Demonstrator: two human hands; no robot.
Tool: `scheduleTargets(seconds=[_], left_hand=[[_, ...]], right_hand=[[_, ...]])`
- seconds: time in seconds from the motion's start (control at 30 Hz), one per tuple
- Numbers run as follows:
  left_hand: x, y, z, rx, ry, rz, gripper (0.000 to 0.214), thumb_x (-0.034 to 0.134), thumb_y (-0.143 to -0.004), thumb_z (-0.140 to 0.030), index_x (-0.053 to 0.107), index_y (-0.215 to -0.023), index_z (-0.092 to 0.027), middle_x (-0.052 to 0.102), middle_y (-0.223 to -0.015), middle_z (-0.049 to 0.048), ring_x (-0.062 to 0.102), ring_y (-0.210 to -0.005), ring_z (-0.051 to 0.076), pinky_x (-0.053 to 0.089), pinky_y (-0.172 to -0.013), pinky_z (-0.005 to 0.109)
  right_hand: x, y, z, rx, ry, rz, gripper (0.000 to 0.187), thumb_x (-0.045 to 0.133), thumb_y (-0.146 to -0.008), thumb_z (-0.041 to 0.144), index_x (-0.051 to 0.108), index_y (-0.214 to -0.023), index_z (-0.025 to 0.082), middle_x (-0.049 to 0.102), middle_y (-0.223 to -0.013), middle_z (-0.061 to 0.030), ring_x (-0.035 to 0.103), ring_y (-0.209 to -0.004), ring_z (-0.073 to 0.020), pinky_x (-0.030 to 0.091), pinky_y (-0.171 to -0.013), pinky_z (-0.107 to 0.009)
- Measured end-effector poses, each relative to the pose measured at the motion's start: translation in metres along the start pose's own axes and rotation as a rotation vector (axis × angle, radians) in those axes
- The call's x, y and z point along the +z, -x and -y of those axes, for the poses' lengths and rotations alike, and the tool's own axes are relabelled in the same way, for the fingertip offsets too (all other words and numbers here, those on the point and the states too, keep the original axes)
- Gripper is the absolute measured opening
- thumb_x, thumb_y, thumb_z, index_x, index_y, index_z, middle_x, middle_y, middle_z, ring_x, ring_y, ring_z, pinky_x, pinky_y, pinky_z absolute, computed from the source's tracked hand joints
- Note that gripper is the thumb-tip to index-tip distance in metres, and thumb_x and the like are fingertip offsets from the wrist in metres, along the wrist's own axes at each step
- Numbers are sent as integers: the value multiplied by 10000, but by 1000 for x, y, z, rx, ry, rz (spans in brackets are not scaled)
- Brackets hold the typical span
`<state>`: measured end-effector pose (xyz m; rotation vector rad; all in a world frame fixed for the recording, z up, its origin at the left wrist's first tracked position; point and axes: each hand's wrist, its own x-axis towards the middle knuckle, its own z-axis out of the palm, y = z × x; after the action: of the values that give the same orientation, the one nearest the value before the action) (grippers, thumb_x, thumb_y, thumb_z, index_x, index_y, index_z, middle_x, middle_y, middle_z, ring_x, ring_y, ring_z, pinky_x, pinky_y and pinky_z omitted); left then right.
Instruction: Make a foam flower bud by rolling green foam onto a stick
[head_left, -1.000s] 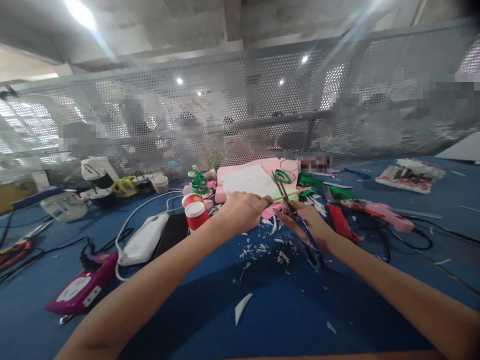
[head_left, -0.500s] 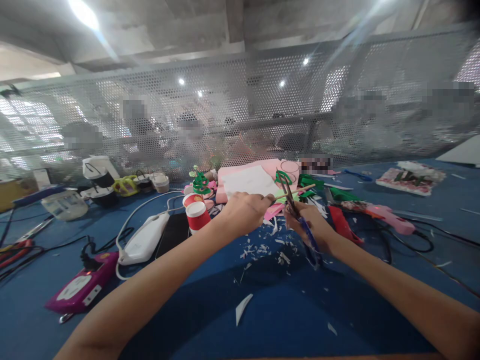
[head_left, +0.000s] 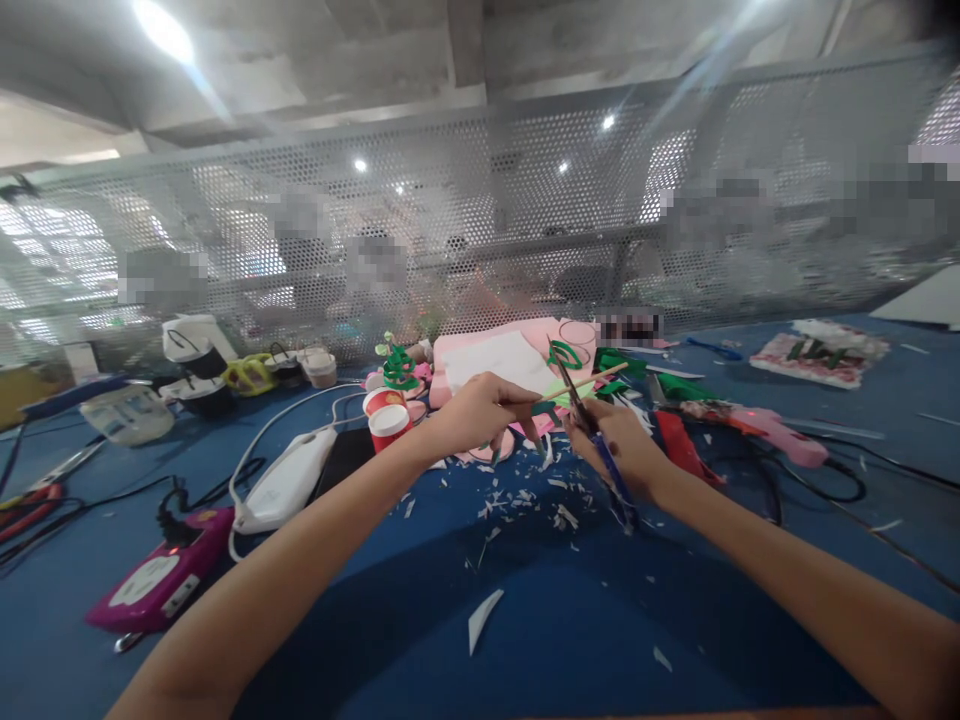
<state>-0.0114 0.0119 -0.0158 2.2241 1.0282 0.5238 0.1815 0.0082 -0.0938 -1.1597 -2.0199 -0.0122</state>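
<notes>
In the head view, my left hand [head_left: 480,412] pinches the near end of a thin wooden stick [head_left: 604,374], its lower fingers spread downward. A bit of dark green shows at those fingertips, too small to name. My right hand [head_left: 626,445] holds scissors [head_left: 613,468] with blue handles, blades pointing up and away. The stick passes close to the blades, and I cannot tell whether they touch. Pink and light green paper pieces [head_left: 551,415] lie just behind the hands. Small white scraps [head_left: 566,516] are scattered on the blue table [head_left: 555,630] below them.
White paper [head_left: 495,362] lies on pink sheets at the back. Red-and-white cups [head_left: 389,425], a white power bank [head_left: 291,482] with a cable and a purple power strip [head_left: 165,580] stand left. A pink glue gun [head_left: 787,436] and red strip [head_left: 684,446] lie right. A perforated screen [head_left: 495,240] rises behind.
My left hand has shifted slightly left, and its lower fingers have uncurled downward, showing dark green at the tips. My right hand and the scissors have barely moved.
</notes>
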Motion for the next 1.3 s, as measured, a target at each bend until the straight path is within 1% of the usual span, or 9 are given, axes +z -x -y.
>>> scheduleTargets(seconds=[0.1, 0.17, 0.33, 0.57, 0.67, 0.77, 0.9, 1.13, 1.3], left_hand=[[3, 0, 0, -8, -50, -79, 297, 478, -799, -203, 643, -1044, -171, 704, -746, 37, 387, -314, 12, 315, -345, 156], [5, 1, -3, 14, -120, -117, 285, 468, -808, -216, 662, -1011, -167, 700, -708, 31, 395, -328, 18, 322, -369, 162], [6, 5, -10, 234, -363, -235, 307, 447, -788, -141, 665, -1002, -174, 698, -701, 32, 569, -590, 89, 432, -596, 199], [8, 8, -13, 263, -704, -187, 382, 403, -769, -102, 625, -1067, -188, 700, -858, 61, 614, -718, 127, 444, -635, 223], [8, 7, -11, 259, -817, -170, 434, 395, -751, -85, 585, -1121, -208, 693, -900, 61, 622, -768, 142, 450, -660, 241], [9, 7, -7, 279, -895, -171, 446, 396, -746, -93, 562, -1142, -211, 691, -870, 60, 626, -768, 162, 452, -638, 258], [11, 6, -6, 309, -906, -229, 401, 388, -753, -102, 595, -1086, -187, 689, -821, 60, 627, -745, 165, 454, -611, 258], [14, 3, -3, 318, -780, -274, 350, 344, -785, -90, 656, -936, -135, 693, -813, 82, 629, -758, 138, 483, -671, 251], [10, 2, -2, 331, -736, -271, 362, 370, -768, -84, 642, -1001, -142, 699, -855, 82, 638, -776, 142, 490, -692, 256]], right_hand=[[0, 1, 0, 7, 8, -30, 174, 462, -779, 297, 416, -644, 196, 516, -590, -23, 503, -573, -165, 358, -565, -273], [-1, 1, 1, 9, -3, -21, 183, 465, -782, 319, 430, -654, 193, 526, -608, -28, 508, -591, -171, 369, -585, -280], [-4, 2, 3, -1, -37, 16, 194, 468, -800, 354, 455, -692, 193, 539, -644, -37, 511, -631, -183, 383, -611, -293], [1, 4, 3, -61, 1, -8, 214, 421, -836, 388, 436, -727, 205, 541, -741, -74, 505, -739, -215, 400, -715, -344], [-1, 4, 5, -38, -30, 9, 207, 401, -839, 367, 432, -718, 202, 532, -712, -65, 500, -711, -207, 395, -677, -328], [-3, 3, 8, 5, -68, 41, 184, 401, -819, 336, 439, -710, 193, 526, -667, -49, 494, -637, -190, 379, -612, -306], [-5, 3, 9, 21, -60, 40, 182, 389, -795, 306, 452, -675, 185, 530, -640, -53, 497, -599, -184, 368, -586, -303], [-4, 3, 6, 33, -60, 72, 202, 409, -778, 268, 468, -600, 191, 562, -631, -68, 523, -595, -186, 384, -591, -308], [-5, 2, 7, 53, -56, 78, 228, 408, -783, 271, 487, -586, 188, 564, -587, -54, 526, -559, -172, 389, -576, -291]])
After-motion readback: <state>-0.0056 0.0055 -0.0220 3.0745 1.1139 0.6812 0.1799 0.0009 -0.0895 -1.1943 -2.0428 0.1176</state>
